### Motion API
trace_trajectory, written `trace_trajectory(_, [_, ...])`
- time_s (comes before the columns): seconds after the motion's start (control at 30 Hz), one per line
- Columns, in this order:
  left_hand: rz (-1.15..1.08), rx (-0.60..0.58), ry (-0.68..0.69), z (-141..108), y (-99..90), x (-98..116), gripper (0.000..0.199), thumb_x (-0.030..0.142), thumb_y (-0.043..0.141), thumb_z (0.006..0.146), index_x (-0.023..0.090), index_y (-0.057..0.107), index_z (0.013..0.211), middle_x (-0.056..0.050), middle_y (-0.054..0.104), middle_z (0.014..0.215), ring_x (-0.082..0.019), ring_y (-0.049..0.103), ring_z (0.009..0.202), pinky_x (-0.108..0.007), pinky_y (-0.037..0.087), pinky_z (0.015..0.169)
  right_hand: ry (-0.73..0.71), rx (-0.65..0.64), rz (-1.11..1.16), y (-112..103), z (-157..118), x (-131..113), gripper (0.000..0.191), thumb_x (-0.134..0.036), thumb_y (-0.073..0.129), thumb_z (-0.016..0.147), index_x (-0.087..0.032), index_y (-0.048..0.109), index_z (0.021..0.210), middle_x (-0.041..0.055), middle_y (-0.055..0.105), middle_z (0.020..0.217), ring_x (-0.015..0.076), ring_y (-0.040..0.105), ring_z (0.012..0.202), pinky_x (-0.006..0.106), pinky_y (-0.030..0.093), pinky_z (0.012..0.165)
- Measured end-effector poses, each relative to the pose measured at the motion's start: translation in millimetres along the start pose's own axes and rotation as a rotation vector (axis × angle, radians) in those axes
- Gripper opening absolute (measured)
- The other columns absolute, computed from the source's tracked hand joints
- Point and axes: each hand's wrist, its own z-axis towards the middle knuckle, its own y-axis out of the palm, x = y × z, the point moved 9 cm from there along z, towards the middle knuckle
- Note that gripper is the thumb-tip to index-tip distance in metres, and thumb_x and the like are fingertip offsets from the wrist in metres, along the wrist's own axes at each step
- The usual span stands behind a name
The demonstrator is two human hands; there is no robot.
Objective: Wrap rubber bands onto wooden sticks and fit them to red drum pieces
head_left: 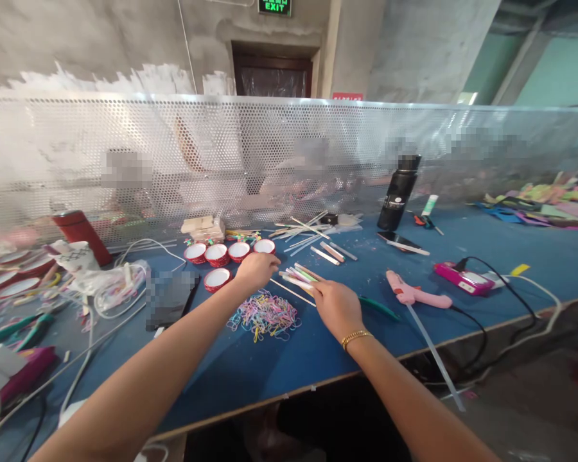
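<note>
My right hand [340, 307], with a gold bracelet at the wrist, is closed around a small bundle of slim coloured sticks [299, 277] that point left over the blue table. My left hand [259, 269] is just left of the bundle's ends, its fingers drawn together; what they hold, if anything, cannot be made out. Right behind it are small red round tins with white tops [217, 254]. Between my forearms lies a heap of pastel wire clips [266, 314]. A thin pale stick [293, 292] lies on the table below the bundle.
Loose sticks [313, 234] lie farther back. A pink glue gun [414, 292] and a magenta box [464, 279] with cables are on the right. A black bottle [399, 196] stands behind. To the left are a dark phone [176, 301] and a red flask [83, 236]. A perforated screen [270, 147] borders the back.
</note>
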Motion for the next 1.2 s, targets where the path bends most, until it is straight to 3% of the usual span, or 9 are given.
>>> trace_trajectory(0.13, [0.196, -0.087, 0.027, 15.7, 13.9, 11.1, 0.024, 0.017, 0.064, 0.089, 0.024, 0.081, 0.104, -0.008, 0.078, 0.115, -0.027, 0.067, 0.115, -0.036, 0.047, 0.103, -0.025, -0.035, -0.064, 4.4, 0.7, -3.9, 0.025, -0.029, 0.056, 0.098, -0.023, 0.079, 0.103, 0.0111, 0.076, 0.098, 0.0224, 0.069, 0.091, 0.03, 0.047, 0.077])
trace_trajectory(0.3, [0.337, -0.216, 0.057, 27.1, 32.6, 7.3, 0.021, 0.028, 0.066, 0.094, 0.02, 0.072, 0.113, -0.009, 0.071, 0.121, -0.025, 0.066, 0.113, -0.044, 0.053, 0.099, -0.027, -0.086, -0.151, 2.9, 1.6, -3.7, 0.025, -0.027, 0.055, 0.098, -0.021, 0.079, 0.099, 0.0122, 0.075, 0.097, 0.0228, 0.065, 0.094, 0.031, 0.045, 0.082])
trace_trajectory(0.43, [0.366, -0.295, 0.099, 32.6, 43.6, 1.7, 0.032, 0.036, 0.063, 0.098, 0.019, 0.064, 0.125, -0.01, 0.064, 0.129, -0.024, 0.066, 0.11, -0.045, 0.057, 0.093, -0.03, -0.14, -0.203, 7.8, 4.2, -4.5, 0.023, -0.023, 0.056, 0.096, -0.019, 0.078, 0.096, 0.0137, 0.075, 0.097, 0.0243, 0.067, 0.095, 0.032, 0.046, 0.081])
trace_trajectory(0.67, [0.316, -0.383, 0.192, 41.3, 57.4, -1.4, 0.032, 0.035, 0.063, 0.097, 0.017, 0.064, 0.124, -0.01, 0.066, 0.126, -0.024, 0.067, 0.106, -0.044, 0.058, 0.09, -0.023, -0.206, -0.237, 17.7, 10.4, -8.0, 0.028, -0.019, 0.05, 0.098, -0.019, 0.077, 0.101, 0.0137, 0.077, 0.098, 0.0215, 0.072, 0.087, 0.028, 0.048, 0.074])
trace_trajectory(0.97, [0.266, -0.385, 0.265, 50.4, 58.8, -4.2, 0.027, 0.034, 0.065, 0.096, 0.015, 0.069, 0.114, -0.008, 0.071, 0.117, -0.022, 0.069, 0.1, -0.041, 0.059, 0.087, -0.016, -0.254, -0.233, 24.3, 14.8, -6.6, 0.029, -0.014, 0.051, 0.095, -0.017, 0.08, 0.096, 0.0146, 0.077, 0.097, 0.0227, 0.072, 0.09, 0.028, 0.048, 0.076])
trace_trajectory(1.07, [0.255, -0.322, 0.285, 49.3, 52.6, 0.1, 0.014, 0.021, 0.069, 0.088, 0.017, 0.079, 0.096, -0.003, 0.079, 0.099, -0.02, 0.072, 0.094, -0.031, 0.056, 0.086, -0.007, -0.263, -0.229, 24.0, 16.2, -7.4, 0.03, -0.014, 0.05, 0.095, -0.016, 0.08, 0.095, 0.0149, 0.077, 0.098, 0.0229, 0.073, 0.091, 0.027, 0.048, 0.075])
trace_trajectory(1.2, [0.269, -0.262, 0.295, 44.4, 42.3, 5.4, 0.025, 0.011, 0.066, 0.078, 0.024, 0.084, 0.091, 0.0, 0.083, 0.092, -0.018, 0.074, 0.089, -0.022, 0.053, 0.08, -0.002, -0.287, -0.222, 20.1, 17.5, -8.1, 0.027, -0.016, 0.053, 0.094, -0.017, 0.08, 0.091, 0.0131, 0.078, 0.092, 0.0224, 0.073, 0.087, 0.027, 0.048, 0.074])
